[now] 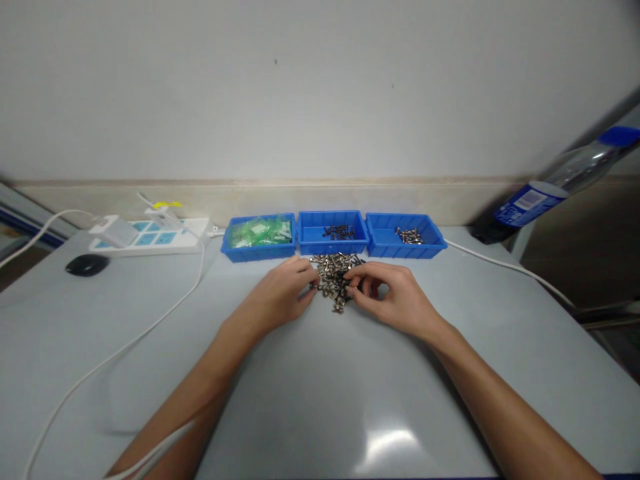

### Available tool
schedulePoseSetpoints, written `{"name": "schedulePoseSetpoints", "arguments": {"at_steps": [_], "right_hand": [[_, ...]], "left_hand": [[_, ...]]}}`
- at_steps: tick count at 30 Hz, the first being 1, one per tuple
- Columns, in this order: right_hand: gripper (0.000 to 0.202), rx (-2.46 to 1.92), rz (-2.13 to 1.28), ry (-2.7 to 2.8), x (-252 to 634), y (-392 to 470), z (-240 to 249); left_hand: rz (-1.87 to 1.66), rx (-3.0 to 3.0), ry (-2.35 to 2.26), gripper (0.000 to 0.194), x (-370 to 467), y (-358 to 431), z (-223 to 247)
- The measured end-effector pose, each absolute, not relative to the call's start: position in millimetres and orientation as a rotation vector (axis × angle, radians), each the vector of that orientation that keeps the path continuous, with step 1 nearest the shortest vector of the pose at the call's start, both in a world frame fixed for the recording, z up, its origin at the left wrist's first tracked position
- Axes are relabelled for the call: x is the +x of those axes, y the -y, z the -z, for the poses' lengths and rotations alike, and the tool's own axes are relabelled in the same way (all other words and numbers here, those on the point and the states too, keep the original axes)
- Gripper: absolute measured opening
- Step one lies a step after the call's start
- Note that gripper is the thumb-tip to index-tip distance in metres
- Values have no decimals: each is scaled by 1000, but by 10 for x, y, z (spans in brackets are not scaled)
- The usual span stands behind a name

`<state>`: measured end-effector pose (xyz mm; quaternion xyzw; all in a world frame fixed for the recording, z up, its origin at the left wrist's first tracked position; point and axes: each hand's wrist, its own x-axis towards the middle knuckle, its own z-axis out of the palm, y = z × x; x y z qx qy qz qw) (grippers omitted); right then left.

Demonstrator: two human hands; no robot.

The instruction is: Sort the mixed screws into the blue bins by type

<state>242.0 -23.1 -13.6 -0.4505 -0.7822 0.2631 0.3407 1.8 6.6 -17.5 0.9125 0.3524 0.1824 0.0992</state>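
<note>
A loose pile of small screws (334, 275), silver and dark mixed, lies on the grey table just in front of three blue bins. My left hand (280, 293) rests at the pile's left edge with its fingertips pinched among the screws. My right hand (390, 293) touches the pile's right edge, fingers curled and pinching at screws. Whether either hand holds a screw is too small to tell. The left bin (257, 248) holds green plastic bags, the middle bin (333, 243) a few dark screws, the right bin (405, 245) a few silver screws.
A white power strip (150, 237) with plugs and white cables sits at the back left, beside a black mouse (86, 265). A plastic bottle with a blue label (545, 193) leans at the back right. A white cable (500, 263) runs along the right. The wall is close behind.
</note>
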Motion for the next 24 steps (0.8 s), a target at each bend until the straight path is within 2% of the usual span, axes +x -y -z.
{"name": "schedulePoseSetpoints", "arguments": {"at_steps": [8, 12, 16, 24], "right_hand": [[21, -1190, -712, 2005, 2414, 218, 179], [20, -1185, -744, 1931, 2405, 218, 204], [25, -1110, -952, 1806, 2377, 215, 209], [28, -1016, -1409, 1522, 2336, 235, 142]], "left_hand": [[-601, 2679, -1066, 14, 57, -47, 189], [-818, 2534, -1042, 15, 71, -25, 117], [-1014, 2246, -957, 15, 107, 8, 47], [-1014, 1944, -892, 23, 146, 44, 92]]}}
